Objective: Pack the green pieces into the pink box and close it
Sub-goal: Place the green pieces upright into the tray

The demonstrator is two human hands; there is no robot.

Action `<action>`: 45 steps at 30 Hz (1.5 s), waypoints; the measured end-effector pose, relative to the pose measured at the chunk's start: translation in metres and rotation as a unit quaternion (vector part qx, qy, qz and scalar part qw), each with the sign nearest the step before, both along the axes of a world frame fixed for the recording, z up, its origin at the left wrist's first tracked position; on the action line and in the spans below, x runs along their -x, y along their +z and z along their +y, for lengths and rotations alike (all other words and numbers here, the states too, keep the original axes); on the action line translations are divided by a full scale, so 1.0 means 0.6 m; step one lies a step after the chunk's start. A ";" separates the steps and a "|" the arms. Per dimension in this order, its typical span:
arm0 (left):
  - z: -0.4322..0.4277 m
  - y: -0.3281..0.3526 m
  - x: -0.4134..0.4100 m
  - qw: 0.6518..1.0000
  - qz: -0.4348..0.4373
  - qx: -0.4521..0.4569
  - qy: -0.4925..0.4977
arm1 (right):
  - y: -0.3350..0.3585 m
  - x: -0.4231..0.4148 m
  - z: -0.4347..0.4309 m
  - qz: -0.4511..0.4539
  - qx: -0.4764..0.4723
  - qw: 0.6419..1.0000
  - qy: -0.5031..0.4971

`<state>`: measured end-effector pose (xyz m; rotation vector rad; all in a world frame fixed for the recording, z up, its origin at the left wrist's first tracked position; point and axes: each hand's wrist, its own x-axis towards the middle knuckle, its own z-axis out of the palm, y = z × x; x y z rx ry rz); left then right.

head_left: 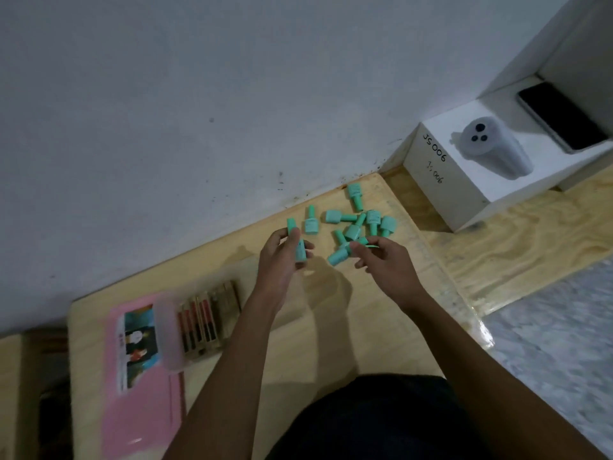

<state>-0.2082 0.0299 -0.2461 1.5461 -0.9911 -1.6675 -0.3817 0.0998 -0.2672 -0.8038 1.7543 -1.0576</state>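
Several small green bottle-shaped pieces (355, 220) lie scattered on the wooden board near the wall. My left hand (282, 257) grips one or two green pieces (300, 250) upright between fingers and thumb. To the right, my right hand (384, 263) pinches another green piece (339, 255) by its end, just above the board. The pink box (142, 393) lies at the board's near left, its lid open, with a printed picture on it.
A clear tray of reddish-brown sticks (205, 323) sits beside the pink box. A white box (471, 174) marked in handwriting holds a grey device, with a black phone (564, 117) behind it. A wall runs along the board's far edge.
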 end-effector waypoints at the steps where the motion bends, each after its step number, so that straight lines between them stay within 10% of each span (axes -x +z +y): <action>1: 0.003 0.001 -0.018 0.997 -0.070 0.035 -0.015 | 0.006 -0.013 -0.003 0.021 0.006 1.000 0.006; 6: 0.020 -0.017 -0.107 0.941 -0.296 0.164 -0.011 | 0.012 -0.084 -0.024 0.160 0.029 0.984 0.079; 19: 0.049 -0.080 -0.161 0.919 -0.352 0.171 -0.054 | -0.075 -0.187 -0.060 0.495 0.062 0.854 0.149; 45: 0.033 -0.122 -0.126 0.900 -0.387 0.170 -0.108 | -0.093 -0.193 -0.066 0.531 0.067 0.826 0.177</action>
